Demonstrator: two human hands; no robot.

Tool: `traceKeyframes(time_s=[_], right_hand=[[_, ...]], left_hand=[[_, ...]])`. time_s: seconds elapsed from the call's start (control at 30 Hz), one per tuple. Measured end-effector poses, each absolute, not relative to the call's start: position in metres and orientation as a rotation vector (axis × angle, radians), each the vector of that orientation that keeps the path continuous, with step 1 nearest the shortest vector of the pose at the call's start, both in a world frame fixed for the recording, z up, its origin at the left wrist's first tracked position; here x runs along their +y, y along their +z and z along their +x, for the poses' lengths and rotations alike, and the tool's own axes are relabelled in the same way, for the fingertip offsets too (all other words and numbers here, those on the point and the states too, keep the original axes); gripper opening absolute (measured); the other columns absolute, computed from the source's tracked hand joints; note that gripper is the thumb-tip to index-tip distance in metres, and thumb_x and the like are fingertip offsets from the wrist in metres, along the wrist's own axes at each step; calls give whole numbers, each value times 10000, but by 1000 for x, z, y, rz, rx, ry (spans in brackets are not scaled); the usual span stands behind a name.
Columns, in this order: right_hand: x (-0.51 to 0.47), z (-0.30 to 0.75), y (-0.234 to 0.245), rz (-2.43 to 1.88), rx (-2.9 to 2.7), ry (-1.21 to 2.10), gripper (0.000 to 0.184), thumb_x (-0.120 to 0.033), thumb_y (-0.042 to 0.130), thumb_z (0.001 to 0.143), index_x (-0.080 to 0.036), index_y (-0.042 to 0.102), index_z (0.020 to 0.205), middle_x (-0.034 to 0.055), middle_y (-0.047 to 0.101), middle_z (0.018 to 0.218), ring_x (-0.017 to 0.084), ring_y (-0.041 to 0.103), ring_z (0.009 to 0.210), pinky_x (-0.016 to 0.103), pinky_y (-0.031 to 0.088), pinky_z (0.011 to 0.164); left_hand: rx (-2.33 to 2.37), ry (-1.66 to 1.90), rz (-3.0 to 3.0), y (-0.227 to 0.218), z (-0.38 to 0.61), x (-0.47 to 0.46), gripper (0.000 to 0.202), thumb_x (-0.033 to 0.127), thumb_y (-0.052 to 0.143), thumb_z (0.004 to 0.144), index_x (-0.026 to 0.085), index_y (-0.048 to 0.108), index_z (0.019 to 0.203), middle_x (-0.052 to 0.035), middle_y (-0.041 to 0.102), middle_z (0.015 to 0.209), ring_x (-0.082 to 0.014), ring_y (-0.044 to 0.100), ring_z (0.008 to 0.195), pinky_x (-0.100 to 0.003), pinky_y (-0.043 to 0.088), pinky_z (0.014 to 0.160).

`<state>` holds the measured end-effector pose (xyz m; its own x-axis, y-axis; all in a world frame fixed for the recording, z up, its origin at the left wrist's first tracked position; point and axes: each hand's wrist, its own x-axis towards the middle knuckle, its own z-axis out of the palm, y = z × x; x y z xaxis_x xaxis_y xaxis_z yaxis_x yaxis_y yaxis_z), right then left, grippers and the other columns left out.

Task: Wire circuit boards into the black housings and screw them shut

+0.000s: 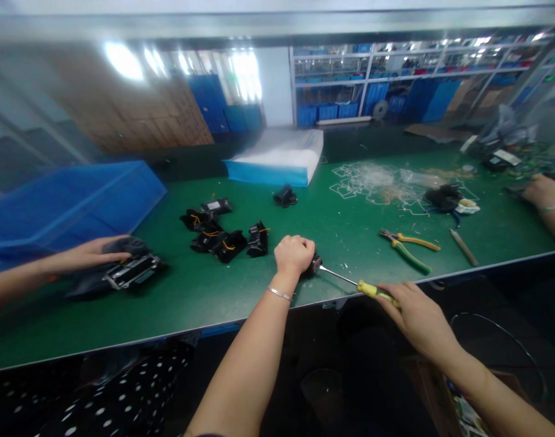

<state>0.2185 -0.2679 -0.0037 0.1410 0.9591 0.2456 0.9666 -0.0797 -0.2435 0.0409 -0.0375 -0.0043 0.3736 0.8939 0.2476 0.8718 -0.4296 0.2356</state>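
My left hand [294, 255] is closed in a fist around a small black part [314, 264] on the green bench [350, 224] near its front edge. My right hand [416, 315] grips the yellow handle of a screwdriver [363, 285]. Its thin shaft points left and its tip meets the black part. A bracelet sits on my left wrist.
Several black parts with orange wires [222, 233] lie left of my fist. Green-and-yellow pliers [407, 246] and a stick-like tool [463, 247] lie to the right. A co-worker's hand [93, 254] holds a black device at left, by a blue bin [68, 203]. Another person's arm [548, 197] rests far right.
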Motion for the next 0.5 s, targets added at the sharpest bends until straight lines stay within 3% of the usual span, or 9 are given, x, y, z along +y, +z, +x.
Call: traceKeyframes(time_s=[0.1,0.17,0.33,0.43,0.5], right_hand=[[-274,231,-2,-1927,-1951,-426,307,-292,503,907,-263,614,1192,89,630,1039,251,573,991,391,424,898],[-270,242,-6,-1972,-1818,-535,309,-299,520,900,-274,609,1195,85,607,1047,234,584,947,357,449,828],[-218,271,-26,-2223,-1472,-328,415,-471,551,857,-213,590,1180,92,574,1080,229,607,848,325,482,651],[-183,278,-30,-2204,-1573,-313,365,-416,548,861,-194,616,1142,114,583,1094,271,586,942,389,492,754],[-166,271,-26,-2104,-1615,-392,367,-347,525,876,-164,598,1185,148,575,1150,312,519,1089,464,441,903]], left_hand=[[1688,540,2513,-4,43,-40,416,340,328,892,197,714,836,-69,695,924,-222,585,948,-293,459,751],[1721,545,2473,-3,44,-42,469,366,282,919,193,711,844,-81,691,940,-222,585,964,-297,459,773],[1645,557,2359,5,39,-46,610,507,154,944,196,678,933,-102,666,993,-233,587,977,-347,456,836],[1363,597,2365,9,24,-48,496,580,342,896,262,560,1208,-63,604,1169,-218,555,1050,-342,446,892],[1182,559,2426,10,14,-50,570,564,547,810,316,463,1316,-32,539,1281,-218,521,1111,-326,433,927]])
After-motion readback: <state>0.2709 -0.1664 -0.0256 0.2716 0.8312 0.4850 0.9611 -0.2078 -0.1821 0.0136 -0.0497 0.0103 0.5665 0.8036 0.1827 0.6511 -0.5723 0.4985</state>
